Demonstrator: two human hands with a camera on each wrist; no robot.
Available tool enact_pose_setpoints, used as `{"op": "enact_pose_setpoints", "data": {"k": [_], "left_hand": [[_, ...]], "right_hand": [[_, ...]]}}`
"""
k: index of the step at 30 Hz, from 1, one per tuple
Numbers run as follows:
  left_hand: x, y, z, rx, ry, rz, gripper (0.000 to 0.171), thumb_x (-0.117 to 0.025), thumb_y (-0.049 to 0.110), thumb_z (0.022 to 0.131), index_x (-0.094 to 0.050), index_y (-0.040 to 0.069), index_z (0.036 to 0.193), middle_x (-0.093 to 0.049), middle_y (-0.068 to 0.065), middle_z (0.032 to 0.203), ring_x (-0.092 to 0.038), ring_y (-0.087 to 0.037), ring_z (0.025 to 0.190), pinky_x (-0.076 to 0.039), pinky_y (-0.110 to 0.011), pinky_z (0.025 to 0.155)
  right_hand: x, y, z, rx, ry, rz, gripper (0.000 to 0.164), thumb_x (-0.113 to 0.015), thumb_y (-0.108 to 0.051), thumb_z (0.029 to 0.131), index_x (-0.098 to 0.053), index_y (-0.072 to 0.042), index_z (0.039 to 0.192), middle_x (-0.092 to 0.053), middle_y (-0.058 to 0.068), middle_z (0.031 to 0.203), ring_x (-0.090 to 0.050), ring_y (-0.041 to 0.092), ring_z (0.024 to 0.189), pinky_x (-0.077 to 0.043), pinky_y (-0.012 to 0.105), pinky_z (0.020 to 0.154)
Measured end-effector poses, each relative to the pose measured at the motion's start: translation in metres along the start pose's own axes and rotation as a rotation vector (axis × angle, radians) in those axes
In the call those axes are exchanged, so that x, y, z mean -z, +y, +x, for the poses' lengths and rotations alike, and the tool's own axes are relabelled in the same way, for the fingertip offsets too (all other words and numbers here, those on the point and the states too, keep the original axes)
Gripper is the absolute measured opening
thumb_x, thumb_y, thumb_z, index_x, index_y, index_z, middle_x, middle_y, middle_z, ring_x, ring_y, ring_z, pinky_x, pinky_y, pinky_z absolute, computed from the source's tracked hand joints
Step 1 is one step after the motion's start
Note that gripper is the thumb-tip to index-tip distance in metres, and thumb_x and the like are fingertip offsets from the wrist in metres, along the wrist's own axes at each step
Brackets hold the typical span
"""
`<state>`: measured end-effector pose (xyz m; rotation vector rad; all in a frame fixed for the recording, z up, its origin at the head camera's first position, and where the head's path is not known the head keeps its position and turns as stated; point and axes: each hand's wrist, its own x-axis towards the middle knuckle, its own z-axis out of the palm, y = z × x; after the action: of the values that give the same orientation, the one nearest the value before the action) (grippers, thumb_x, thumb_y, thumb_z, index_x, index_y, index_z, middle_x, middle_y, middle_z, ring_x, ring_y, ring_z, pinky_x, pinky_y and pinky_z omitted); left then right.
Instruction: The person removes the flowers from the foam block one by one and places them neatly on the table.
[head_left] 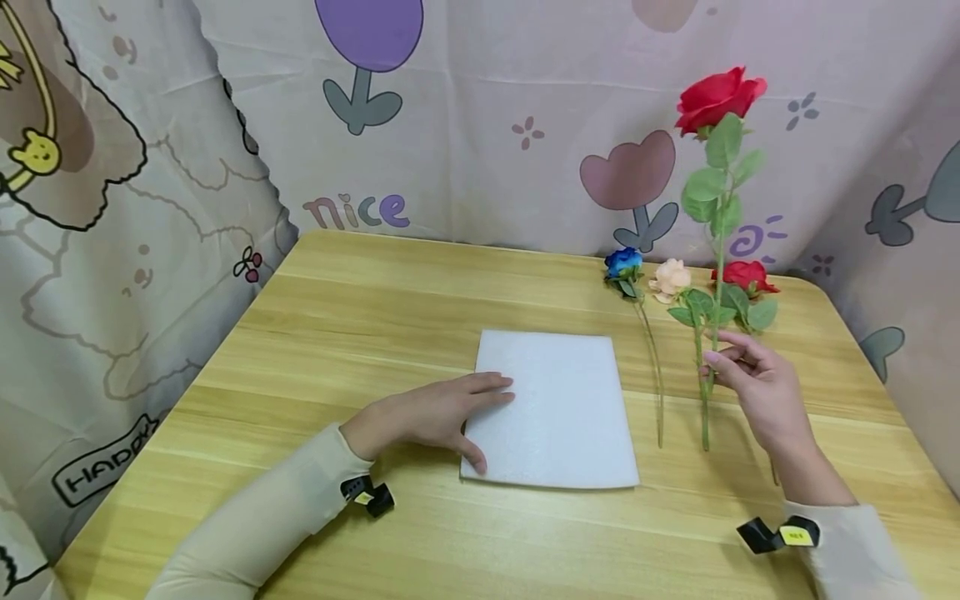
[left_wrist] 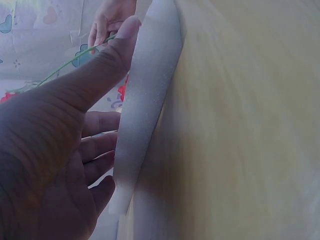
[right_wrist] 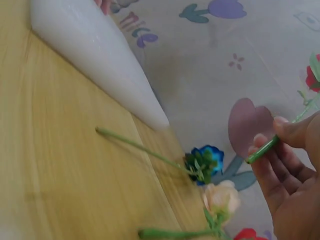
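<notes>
My right hand (head_left: 772,404) pinches the green stem of a red artificial rose (head_left: 720,100) near its lower end, with the bloom held upright above the table. In the right wrist view the cut end of the stem (right_wrist: 262,150) pokes out between thumb and fingers. My left hand (head_left: 435,410) lies with spread fingers on the left edge of a white foam block (head_left: 558,408), its thumb at the near left corner. The left wrist view shows the thumb and fingers (left_wrist: 97,147) along the block's side.
To the right of the foam lie a blue rose (head_left: 624,263), a cream rose (head_left: 671,280) and another red rose (head_left: 746,276), blooms toward the back edge. The wooden table (head_left: 360,317) meets a patterned cloth (head_left: 487,108) behind.
</notes>
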<state>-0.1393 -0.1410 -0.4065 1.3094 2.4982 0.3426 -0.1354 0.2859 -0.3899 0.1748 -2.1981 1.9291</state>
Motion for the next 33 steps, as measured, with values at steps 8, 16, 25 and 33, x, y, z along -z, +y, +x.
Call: {"op": "enact_pose_setpoints", "data": {"k": [8, 16, 25, 33], "left_hand": [[0.001, 0.000, -0.001, -0.008, 0.005, 0.000, 0.107, -0.067, 0.068, 0.072, -0.032, 0.007, 0.153, -0.021, -0.008, 0.161, -0.017, -0.021, 0.147, -0.021, -0.033, 0.117], [0.000, 0.001, 0.000, 0.000, 0.000, -0.001, 0.108, -0.066, 0.069, 0.072, -0.031, 0.008, 0.153, -0.020, -0.007, 0.161, -0.018, -0.021, 0.147, -0.021, -0.033, 0.117], [0.001, 0.001, -0.001, 0.000, 0.000, -0.004, 0.108, -0.066, 0.070, 0.071, -0.032, 0.008, 0.153, -0.021, -0.007, 0.161, -0.018, -0.020, 0.147, -0.021, -0.033, 0.117], [0.002, 0.002, -0.001, 0.010, -0.005, -0.009, 0.107, -0.065, 0.070, 0.072, -0.031, 0.009, 0.154, -0.020, -0.006, 0.161, -0.018, -0.020, 0.147, -0.021, -0.033, 0.117]], "right_hand": [[0.028, 0.004, -0.008, -0.060, 0.114, -0.024, 0.027, -0.066, -0.001, 0.092, -0.069, -0.018, 0.113, -0.066, -0.007, 0.086, -0.063, 0.002, 0.073, -0.052, 0.010, 0.064], [0.064, 0.013, -0.020, -0.106, 0.151, -0.088, 0.027, -0.066, -0.005, 0.093, -0.067, -0.021, 0.115, -0.064, -0.010, 0.086, -0.062, 0.000, 0.072, -0.051, 0.010, 0.062], [0.101, 0.027, -0.031, -0.193, 0.138, -0.145, 0.027, -0.064, -0.007, 0.094, -0.066, -0.030, 0.108, -0.066, -0.016, 0.084, -0.061, -0.003, 0.073, -0.050, 0.010, 0.059], [0.129, 0.042, -0.040, -0.243, 0.107, -0.268, 0.034, -0.063, -0.008, 0.095, -0.063, -0.042, 0.099, -0.066, -0.019, 0.077, -0.058, -0.002, 0.066, -0.046, 0.012, 0.054]]}}
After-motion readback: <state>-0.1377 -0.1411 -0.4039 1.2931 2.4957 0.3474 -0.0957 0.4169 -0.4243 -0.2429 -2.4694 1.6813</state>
